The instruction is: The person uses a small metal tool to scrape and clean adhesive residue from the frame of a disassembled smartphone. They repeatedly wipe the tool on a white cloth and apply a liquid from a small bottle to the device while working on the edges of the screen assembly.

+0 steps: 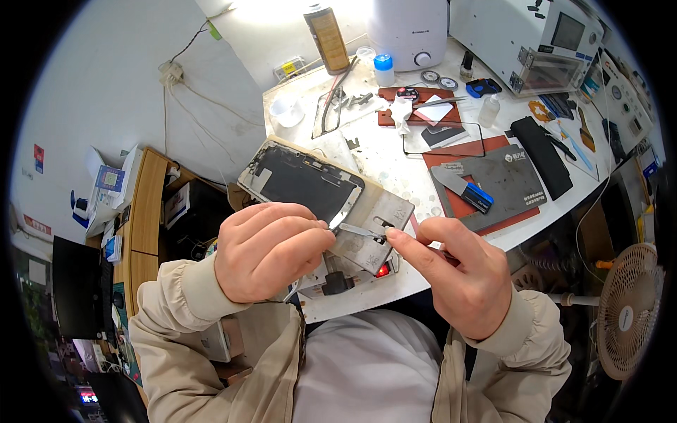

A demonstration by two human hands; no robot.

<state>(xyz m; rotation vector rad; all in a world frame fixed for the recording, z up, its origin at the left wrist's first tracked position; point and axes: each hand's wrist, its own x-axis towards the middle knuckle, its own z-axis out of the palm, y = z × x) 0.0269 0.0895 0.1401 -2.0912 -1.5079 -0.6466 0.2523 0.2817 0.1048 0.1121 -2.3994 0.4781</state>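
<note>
Beige sleeves cover both forearms, which rise from the lower edge and meet over the near rim of the white desk (395, 166). Left hand (268, 250) is curled into a loose fist, knuckles up, thumb and forefinger pinched on the near corner of one dark phone screen panel (300, 180) that lies tilted on a flat metal plate (381, 225) at the desk's front edge. Right hand (455, 271) is turned palm inward, its thumb and forefinger closed on a thin metal blade (361, 230) whose tip reaches the panel's corner, right beside the left fingertips. Both hands are thus clamped, each on its own thing, and nearly touch each other. One small red light glows under the plate.

Further right on the desk lie one grey work mat (504, 180) with one blue-handled scraper (467, 190) on it, and one black flat case (539, 155) just beside the mat. Behind them stand one brown spray can (326, 35), one small blue-capped bottle (383, 69) and one white humidifier (409, 28). At the far right, off the desk, stands one round white fan (627, 307).
</note>
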